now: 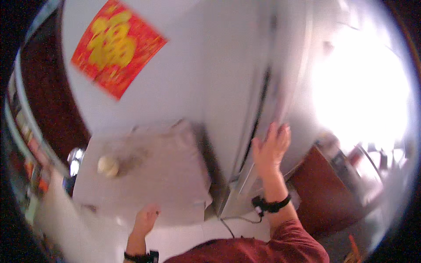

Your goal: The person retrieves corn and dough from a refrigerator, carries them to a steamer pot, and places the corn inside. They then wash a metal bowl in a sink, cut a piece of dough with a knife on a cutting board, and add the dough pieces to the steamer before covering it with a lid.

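My right hand [272, 149] is raised against the front of a tall, pale cabinet-like appliance [227, 98], probably a refrigerator. Its thumb stands apart from the fingers, which lie along the door face beside a dark vertical gap. Nothing shows in its grasp. Lower left, my left hand [146, 218] hangs at the near edge of a cloth-covered table [164, 184]. Blur hides its fingers, so I cannot tell whether it holds anything. A round, cream-coloured object [108, 166] rests on the cloth. Both wrists wear black bands.
A red poster [113, 49] with a yellow character hangs on the white wall. On the right stands a reddish-brown wooden cabinet [329, 194] with items on top, near a glaring window [361, 88]. A dark cable [243, 218] hangs below my right wrist.
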The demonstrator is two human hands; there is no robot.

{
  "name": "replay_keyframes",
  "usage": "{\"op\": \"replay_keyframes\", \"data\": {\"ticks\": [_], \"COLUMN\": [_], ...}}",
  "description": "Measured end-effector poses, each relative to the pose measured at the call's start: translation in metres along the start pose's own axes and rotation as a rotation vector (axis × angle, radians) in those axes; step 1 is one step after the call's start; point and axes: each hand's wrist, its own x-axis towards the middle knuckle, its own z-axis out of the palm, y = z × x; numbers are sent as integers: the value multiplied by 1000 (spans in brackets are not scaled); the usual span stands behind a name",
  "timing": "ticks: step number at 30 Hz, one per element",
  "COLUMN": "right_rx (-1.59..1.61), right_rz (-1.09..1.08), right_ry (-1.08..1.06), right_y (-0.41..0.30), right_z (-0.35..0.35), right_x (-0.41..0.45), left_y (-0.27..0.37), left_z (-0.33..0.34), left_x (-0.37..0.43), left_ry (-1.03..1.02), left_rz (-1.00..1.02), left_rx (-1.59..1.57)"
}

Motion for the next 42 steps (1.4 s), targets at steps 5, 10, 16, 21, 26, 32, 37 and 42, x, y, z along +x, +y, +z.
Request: {"op": "replay_keyframes", "data": {"ticks": [5, 10, 16, 21, 26, 32, 37, 42], "right_rx": [-317, -35, 1114, 1444, 1516, 1320, 1550, 1703], "right_rz": [-19, -94, -30, 495, 714, 779, 541, 324], "right_ry": [194, 242, -601, -1441, -1675, -1665, -1568, -1736], "right_y": [40, 44, -82, -231, -421, -461, -485, -558], "right_z": [20, 37, 32, 102, 195, 212, 182, 112], "right_x": [18, 33, -39, -89, -64, -103, -100, -100], "left_y": [-23, -41, -73, -114, -218, -164, -163, -183], "left_z": [-11, 11, -52, -113, -213, -202, -210, -283], "left_x": [11, -21, -9, 61, 171, 176, 160, 60], "left_ry": [49, 165, 593, 546, 346, 198, 246, 440], "left_rz": [83, -76, -267, -374, -76, -282, -82, -65], "left_rx": [-218, -356, -708, -948, -405, -1210, -1144, -1289]}}
